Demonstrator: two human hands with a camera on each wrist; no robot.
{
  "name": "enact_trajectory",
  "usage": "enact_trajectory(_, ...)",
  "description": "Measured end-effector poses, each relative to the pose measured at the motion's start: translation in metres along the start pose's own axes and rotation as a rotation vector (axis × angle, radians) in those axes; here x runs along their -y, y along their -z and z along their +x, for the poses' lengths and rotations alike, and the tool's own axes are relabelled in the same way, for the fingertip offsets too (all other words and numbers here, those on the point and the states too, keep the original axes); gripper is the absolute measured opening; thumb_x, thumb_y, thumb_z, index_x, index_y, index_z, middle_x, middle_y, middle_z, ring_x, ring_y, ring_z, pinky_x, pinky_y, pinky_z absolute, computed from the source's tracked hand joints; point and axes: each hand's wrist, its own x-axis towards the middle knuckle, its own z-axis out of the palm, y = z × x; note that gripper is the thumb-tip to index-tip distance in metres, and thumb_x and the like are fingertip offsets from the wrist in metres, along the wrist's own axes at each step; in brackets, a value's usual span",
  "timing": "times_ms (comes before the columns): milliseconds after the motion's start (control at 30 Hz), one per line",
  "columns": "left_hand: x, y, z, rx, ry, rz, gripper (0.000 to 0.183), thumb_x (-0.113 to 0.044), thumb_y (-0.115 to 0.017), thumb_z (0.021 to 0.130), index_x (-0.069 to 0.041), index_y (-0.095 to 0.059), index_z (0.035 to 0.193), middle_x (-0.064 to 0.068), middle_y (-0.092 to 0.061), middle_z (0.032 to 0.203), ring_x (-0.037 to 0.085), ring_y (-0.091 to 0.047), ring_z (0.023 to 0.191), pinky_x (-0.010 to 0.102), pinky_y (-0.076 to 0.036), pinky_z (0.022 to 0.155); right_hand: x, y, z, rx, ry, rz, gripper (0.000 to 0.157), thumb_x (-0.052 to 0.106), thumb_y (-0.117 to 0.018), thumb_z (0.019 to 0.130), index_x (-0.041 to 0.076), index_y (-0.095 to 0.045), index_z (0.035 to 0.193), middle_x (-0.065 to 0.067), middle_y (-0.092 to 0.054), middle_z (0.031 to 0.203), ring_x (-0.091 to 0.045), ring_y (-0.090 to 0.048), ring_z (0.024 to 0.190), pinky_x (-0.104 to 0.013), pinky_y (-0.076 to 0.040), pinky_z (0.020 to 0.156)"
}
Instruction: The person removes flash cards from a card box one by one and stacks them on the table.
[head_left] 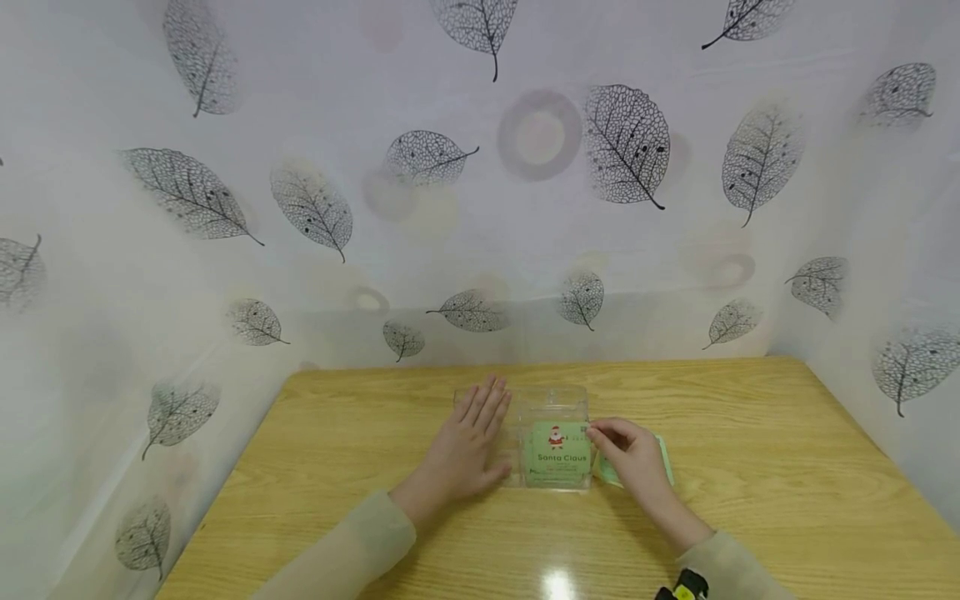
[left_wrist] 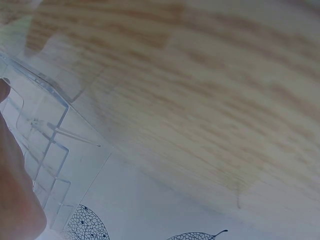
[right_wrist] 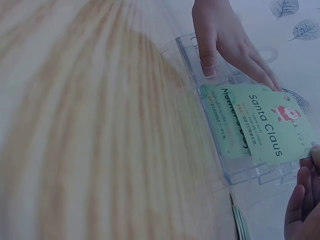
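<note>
A clear plastic organizer (head_left: 553,400) with stepped dividers sits on the table. My left hand (head_left: 467,450) lies across its left part, fingers straight; the left wrist view shows that hand's edge beside the clear dividers (left_wrist: 55,145). With thumb and fingertips my right hand (head_left: 637,462) pinches one corner of a green Santa Claus flashcard (head_left: 561,454), held at the organizer's right compartment. Behind it in the right wrist view, a green Mother's Day flashcard (right_wrist: 222,122) stands in the organizer, partly covered. Green flashcards (head_left: 666,460) lie under the right hand, mostly hidden by it.
The wooden table (head_left: 360,433) extends on both sides of the organizer. A pale curtain (head_left: 480,242) with a dark leaf print hangs around its back and sides. A black and yellow wrist strap (head_left: 684,587) shows by the right sleeve.
</note>
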Motion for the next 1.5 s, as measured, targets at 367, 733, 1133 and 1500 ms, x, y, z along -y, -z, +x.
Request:
enact_trajectory(367, 0.000, 0.000, 0.001, -0.002, -0.001, 0.000, 0.102, -0.075, -0.039, 0.102, -0.001, -0.017, 0.169, 0.019, -0.007, 0.179, 0.035, -0.014, 0.167, 0.044, -0.015, 0.138, 0.002, 0.000, 0.001, -0.024, -0.002, -0.015, 0.016, 0.010, -0.072, 0.101, -0.002, -0.079, 0.109, -0.014, -0.079, 0.098, -0.003, -0.063, 0.076, -0.018, -0.053, 0.063)
enact_trajectory(733, 0.000, -0.002, 0.000, -0.013, -0.004, 0.011, 0.102, -0.075, -0.038, 0.102, -0.001, -0.017, 0.169, 0.019, -0.007, 0.179, 0.035, -0.012, 0.167, 0.044, -0.016, 0.138, 0.006, 0.003, 0.000, -0.020, 0.001, -0.015, 0.017, 0.011, -0.071, 0.102, -0.002, -0.078, 0.111, -0.015, -0.078, 0.097, -0.007, -0.063, 0.076, -0.019, -0.051, 0.062)
enact_trajectory(1133, -0.001, -0.002, 0.000, 0.002, -0.003, 0.017, 0.102, -0.075, -0.037, 0.102, -0.001, -0.016, 0.169, 0.019, -0.006, 0.179, 0.035, -0.009, 0.168, 0.044, -0.014, 0.138, 0.004, 0.005, 0.002, -0.052, 0.052, 0.004, 0.013, 0.003, -0.071, 0.100, -0.006, -0.077, 0.108, -0.017, -0.077, 0.097, 0.002, -0.059, 0.075, -0.017, -0.054, 0.065)
enact_trajectory(1500, -0.001, 0.000, 0.000, 0.005, 0.000, 0.015, 0.103, -0.076, -0.038, 0.101, -0.001, -0.016, 0.169, 0.018, -0.006, 0.179, 0.035, -0.011, 0.168, 0.044, -0.014, 0.138, -0.003, 0.011, 0.004, -0.062, 0.041, 0.005, 0.016, 0.004, -0.070, 0.102, -0.006, -0.076, 0.112, 0.004, -0.074, 0.093, 0.002, -0.060, 0.077, -0.017, -0.054, 0.065)
